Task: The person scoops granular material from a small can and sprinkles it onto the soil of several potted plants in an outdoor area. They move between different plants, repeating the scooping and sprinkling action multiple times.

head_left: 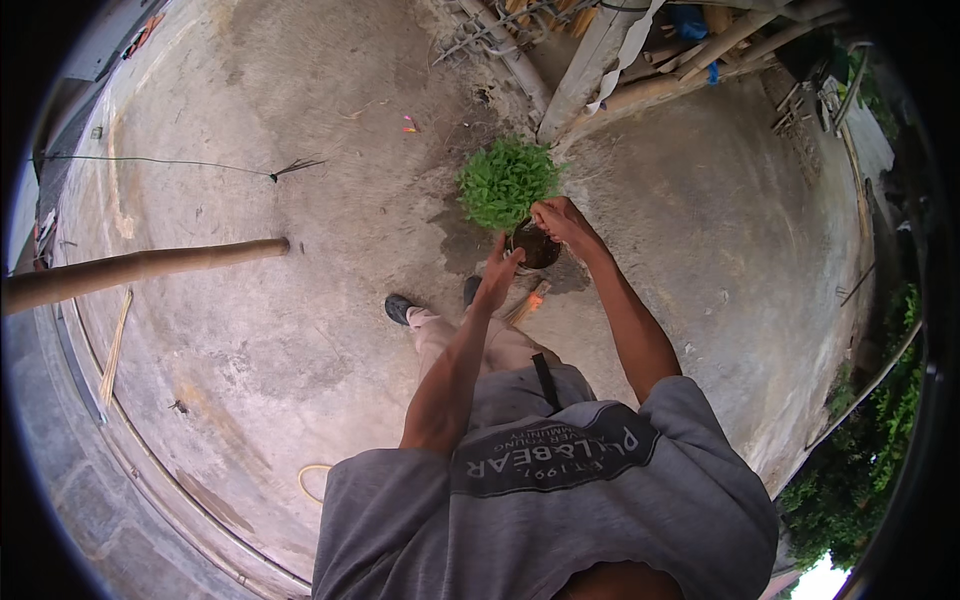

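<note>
A bushy green plant (505, 181) grows from a small dark pot (537, 249) that I hold up in front of me above a concrete floor. My left hand (499, 271) grips the pot's near left side. My right hand (561, 219) is closed over the pot's rim at the base of the plant stems. Both forearms reach forward from my grey shirt. An orange-handled tool (529, 301) lies on the floor just below the pot, beside my legs.
A thick wooden pole (150, 265) juts in from the left. Timber, bamboo poles and wire (590, 50) are stacked at the back. A thin wire (180, 162) runs across the floor at left. My dark shoe (398, 309) stands on the concrete. Green foliage (860, 470) lines the right edge.
</note>
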The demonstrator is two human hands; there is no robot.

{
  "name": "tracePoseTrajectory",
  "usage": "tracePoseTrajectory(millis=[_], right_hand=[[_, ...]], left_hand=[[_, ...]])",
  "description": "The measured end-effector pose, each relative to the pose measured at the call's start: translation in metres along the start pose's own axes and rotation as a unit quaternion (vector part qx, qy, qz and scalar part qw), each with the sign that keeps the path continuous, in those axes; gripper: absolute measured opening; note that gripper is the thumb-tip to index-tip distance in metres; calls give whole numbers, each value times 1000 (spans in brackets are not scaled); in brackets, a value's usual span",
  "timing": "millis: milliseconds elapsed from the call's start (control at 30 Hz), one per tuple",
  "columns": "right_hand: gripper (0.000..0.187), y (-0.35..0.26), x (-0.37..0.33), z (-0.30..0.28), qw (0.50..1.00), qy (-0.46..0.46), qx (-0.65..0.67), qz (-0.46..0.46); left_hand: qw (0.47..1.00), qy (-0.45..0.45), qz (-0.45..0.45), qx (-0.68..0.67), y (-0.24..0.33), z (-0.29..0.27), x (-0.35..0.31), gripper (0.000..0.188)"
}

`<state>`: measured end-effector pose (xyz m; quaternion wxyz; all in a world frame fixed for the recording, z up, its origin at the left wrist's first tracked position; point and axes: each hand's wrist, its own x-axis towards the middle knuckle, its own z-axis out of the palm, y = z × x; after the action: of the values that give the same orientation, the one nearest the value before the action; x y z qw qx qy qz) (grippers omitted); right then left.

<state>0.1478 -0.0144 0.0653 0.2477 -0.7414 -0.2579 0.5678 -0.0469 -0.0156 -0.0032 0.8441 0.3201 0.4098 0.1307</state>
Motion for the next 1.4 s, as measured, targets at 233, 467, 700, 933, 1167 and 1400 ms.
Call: tracePoseTrajectory(millis=[233, 467, 700, 933, 1167, 1400], right_hand=[[32, -51, 0, -37, 971, 112, 26, -208], [25, -29, -18, -20, 976, 90, -140, -144], [21, 19, 0, 30, 930, 0, -365, -45], [20, -9, -11, 19, 998, -19, -63, -20], [23, -47, 4, -10, 965, 123, -16, -229], [27, -42, -15, 11, 991, 20, -113, -69]], left_hand=[[1000, -9, 14, -25, 3, 9, 4, 95], [999, -12, 16, -30, -10, 0, 13, 95], [999, -15, 9, 40, -11, 1, 19, 90], [1000, -8, 2, 17, -2, -6, 16, 88], [1000, 1, 21, 11, -7, -12, 13, 93], [977, -16, 186, 102, -35, -35, 24, 92]])
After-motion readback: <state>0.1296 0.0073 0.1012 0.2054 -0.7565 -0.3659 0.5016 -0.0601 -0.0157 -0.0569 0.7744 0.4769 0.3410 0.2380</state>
